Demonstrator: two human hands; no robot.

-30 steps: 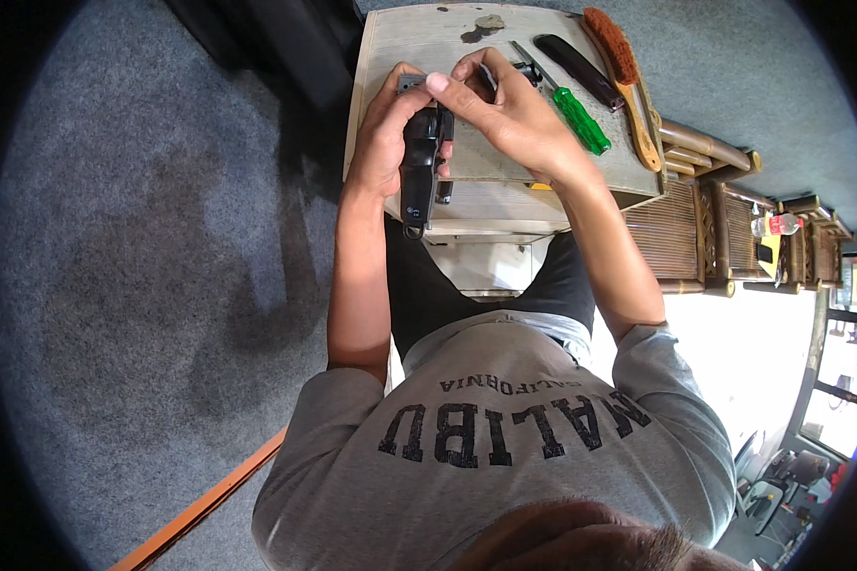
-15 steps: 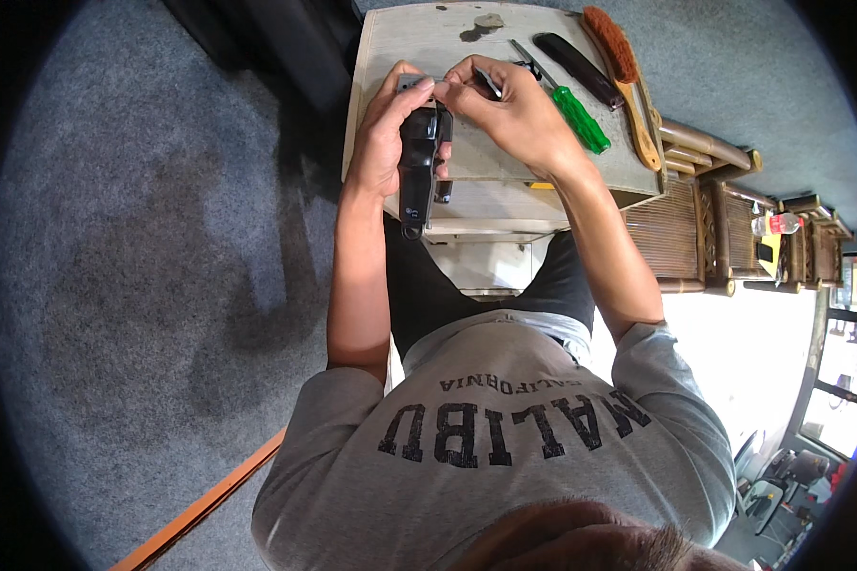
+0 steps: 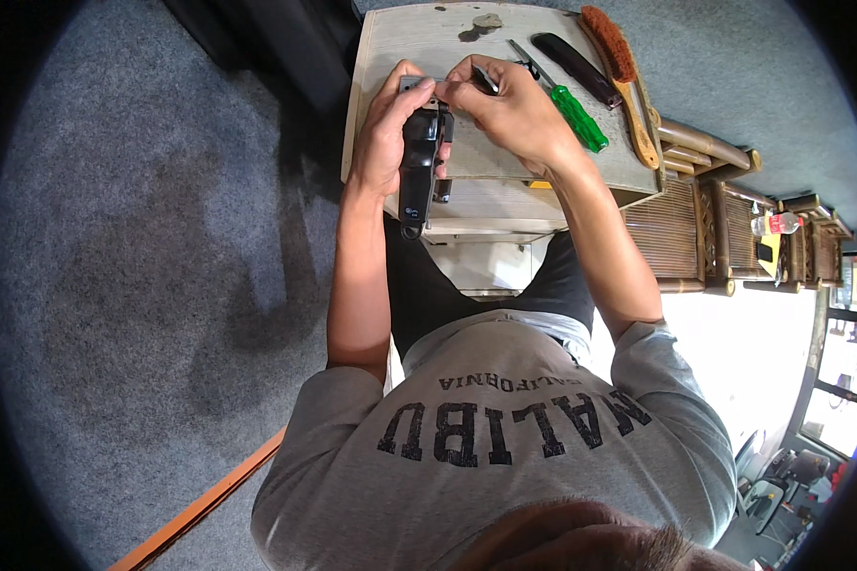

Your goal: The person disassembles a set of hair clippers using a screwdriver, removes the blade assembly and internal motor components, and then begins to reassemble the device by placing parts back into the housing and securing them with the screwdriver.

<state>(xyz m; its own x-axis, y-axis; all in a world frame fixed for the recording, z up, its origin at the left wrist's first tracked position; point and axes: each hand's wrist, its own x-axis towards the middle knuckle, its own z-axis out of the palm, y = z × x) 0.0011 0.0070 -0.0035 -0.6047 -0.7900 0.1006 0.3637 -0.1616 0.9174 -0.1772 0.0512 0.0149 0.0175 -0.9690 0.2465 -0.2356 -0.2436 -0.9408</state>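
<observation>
Seeing mottled grey carpet (image 3: 114, 314) across left, dark shadows over it, orange strip (image 3: 205, 500) lower left. Pale wooden cabinet (image 3: 405, 38) at top, stained top surface. Bamboo furniture (image 3: 671, 233) in a row along right. Framed glazing (image 3: 843, 400) at far right, hard white glare beside it, detail washed out.

Your clipper (image 3: 417, 181) is black, its blade (image 3: 410, 85) at the far end silver-grey. To the right, your screwdriver (image 3: 578, 119) has a bright green handle, the shell (image 3: 575, 69) beside it is blackish, and the brush (image 3: 647, 147) shows rust-orange bristles (image 3: 609, 46) over a tan handle. The table (image 3: 419, 38) is pale cream with dark blotches (image 3: 474, 34). Your shirt (image 3: 505, 362) is grey with black lettering (image 3: 456, 436), your trousers (image 3: 424, 266) black, the carpet (image 3: 162, 285) mottled blue-grey.
</observation>
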